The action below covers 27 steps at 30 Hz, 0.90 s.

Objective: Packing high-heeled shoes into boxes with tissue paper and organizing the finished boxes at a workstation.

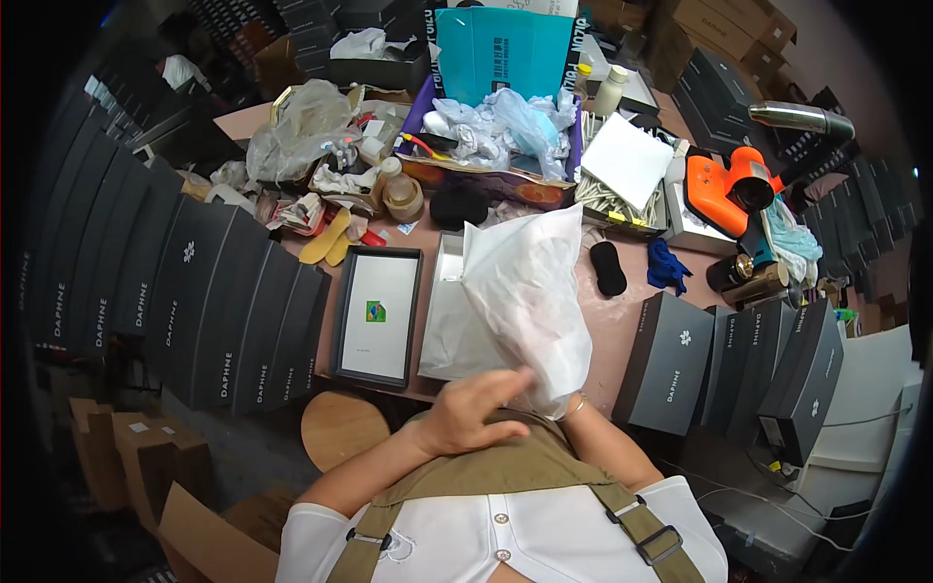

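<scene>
A thin white cloth-like bag (533,287) is raised in front of me, over the near edge of the pink table. My right hand (530,325) is inside it, its shape showing faintly through the material; the wrist comes out at the bag's lower opening. What those fingers do, or whether they hold anything, stays hidden. At the bag's lower left side is my left hand (483,408), fingers stretched out and fingertips against the material. Partly covered by the bag lies a box lined with white paper (445,330). A dark-rimmed box lid (377,316), white inside with a small green sticker, rests left of it.
Dark grey shoe boxes (199,291) stand in a row at left, and more boxes (671,364) at right. Behind are a purple-edged carton (486,185) of crumpled tissue, yellow insoles (328,239), black brushes (608,269), a blue cloth (667,266) and an orange heat tool (708,194).
</scene>
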Motion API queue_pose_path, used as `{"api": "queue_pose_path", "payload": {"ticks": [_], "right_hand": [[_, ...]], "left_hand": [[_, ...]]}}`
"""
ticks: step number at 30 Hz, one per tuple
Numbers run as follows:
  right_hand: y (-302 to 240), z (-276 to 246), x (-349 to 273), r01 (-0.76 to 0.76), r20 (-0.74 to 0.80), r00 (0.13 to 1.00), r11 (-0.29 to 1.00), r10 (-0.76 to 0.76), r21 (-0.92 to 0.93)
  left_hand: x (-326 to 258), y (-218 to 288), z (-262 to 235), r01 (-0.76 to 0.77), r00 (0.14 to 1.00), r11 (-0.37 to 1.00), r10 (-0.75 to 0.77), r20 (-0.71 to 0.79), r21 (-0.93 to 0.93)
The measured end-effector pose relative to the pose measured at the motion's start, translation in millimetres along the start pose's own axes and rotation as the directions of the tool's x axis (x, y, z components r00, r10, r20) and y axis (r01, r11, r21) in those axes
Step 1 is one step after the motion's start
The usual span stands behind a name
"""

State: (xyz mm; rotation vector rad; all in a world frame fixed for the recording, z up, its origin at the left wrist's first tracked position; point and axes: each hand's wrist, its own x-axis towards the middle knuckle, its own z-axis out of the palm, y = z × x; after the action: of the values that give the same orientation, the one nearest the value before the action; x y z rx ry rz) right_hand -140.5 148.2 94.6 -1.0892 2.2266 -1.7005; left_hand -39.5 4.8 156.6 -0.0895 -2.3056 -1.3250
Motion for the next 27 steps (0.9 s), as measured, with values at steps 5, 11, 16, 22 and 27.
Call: {"api": "queue_pose_path", "payload": {"ticks": [5,11,16,22,27], "right_hand": [[-4.3,71.0,44.7,0.35,0.384,0.888,0.913,-0.253,-0.209],[-61.4,92.4,76.1,0.375,0.519,0.775,0.924,-0.36,0.08],[-11.4,49.2,24.3,-0.436,0.28,0.881,0.423,0.382,0.795],[29.5,-13.0,1.9,-0.224,-0.183,0.615,0.392,0.767,0.892],[18.2,-31.8,24.4,-0.271,-0.27,0.731,0.63,0.627,0.728]], "left_hand": [[-9.6,-60.4,-36.6,0.397,0.589,-0.153,-0.714,0.379,-0.905],[-10.4,-104.5,-114.0,0.218,0.543,0.139,-0.84,0.002,-0.966],[-12.3,-98.6,-56.2,0.464,0.749,0.678,-0.643,-0.156,-0.57],[35.0,-130.7,-20.1,0.217,0.948,0.902,-0.287,0.14,0.374],[46.0,-244.9,3.2,0.216,0.74,0.797,-0.511,0.439,0.563]]}}
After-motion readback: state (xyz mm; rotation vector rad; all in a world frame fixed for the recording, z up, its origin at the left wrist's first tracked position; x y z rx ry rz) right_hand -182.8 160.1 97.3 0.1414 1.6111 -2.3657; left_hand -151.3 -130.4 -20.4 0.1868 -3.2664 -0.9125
